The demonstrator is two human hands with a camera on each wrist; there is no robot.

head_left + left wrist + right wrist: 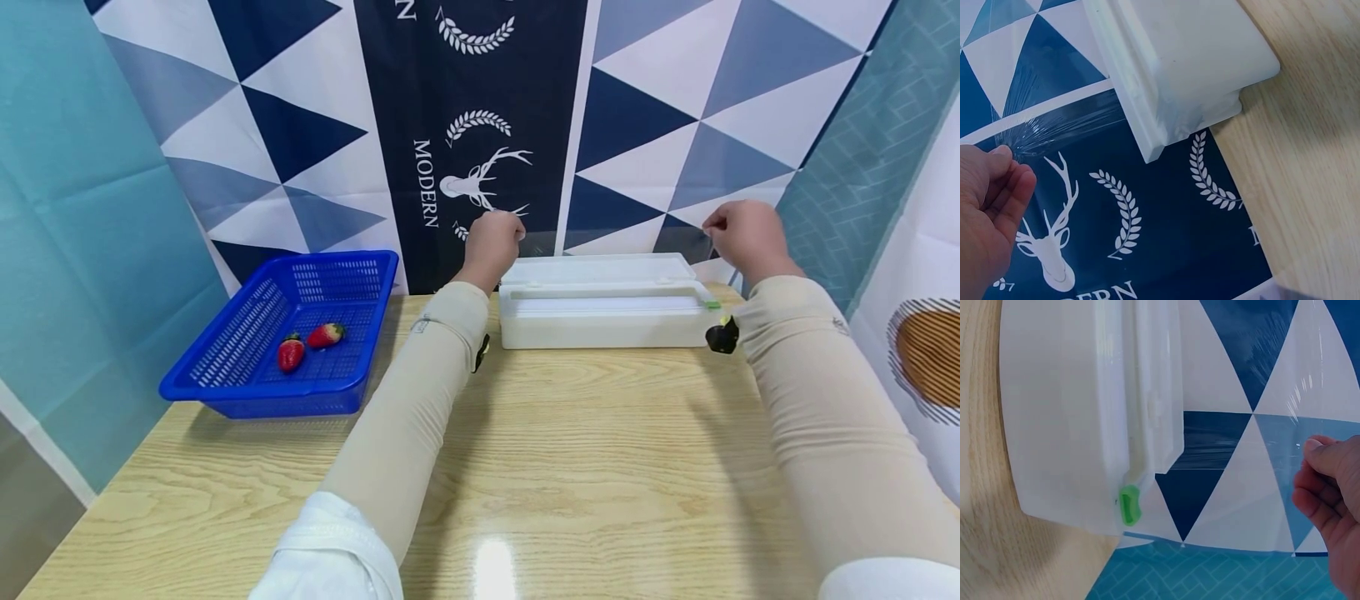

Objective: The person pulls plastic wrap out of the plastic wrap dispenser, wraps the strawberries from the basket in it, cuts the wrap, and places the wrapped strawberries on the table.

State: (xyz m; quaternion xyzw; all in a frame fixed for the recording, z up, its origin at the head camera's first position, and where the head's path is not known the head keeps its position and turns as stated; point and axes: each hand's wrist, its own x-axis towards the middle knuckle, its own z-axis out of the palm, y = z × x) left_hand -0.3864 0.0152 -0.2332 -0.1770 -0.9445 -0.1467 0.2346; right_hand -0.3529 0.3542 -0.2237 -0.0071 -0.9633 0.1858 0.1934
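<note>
Stretching between both raised hands is a sheet of clear plastic cling film (1254, 456), drawn up and away from the long white plastic film dispenser box (603, 312) that sits on the table just below and between them. The left hand (491, 242) pinches one upper corner of the film between thumb and curled fingers (1007, 187), where the film gathers into fine wrinkles. The right hand (746, 235) pinches the opposite corner in the same way, its fingers (1319, 487) curled round the edge. A small green slider tab (1129, 507) sits on the box's end nearest the right hand. Beyond the left forearm, well apart from the box, a blue perforated plastic basket (225, 387) holds two red strawberries (309, 343). Everything rests on a light wooden table (570, 467), with a blue-and-white triangle-patterned backdrop (675, 92) behind the hands.
</note>
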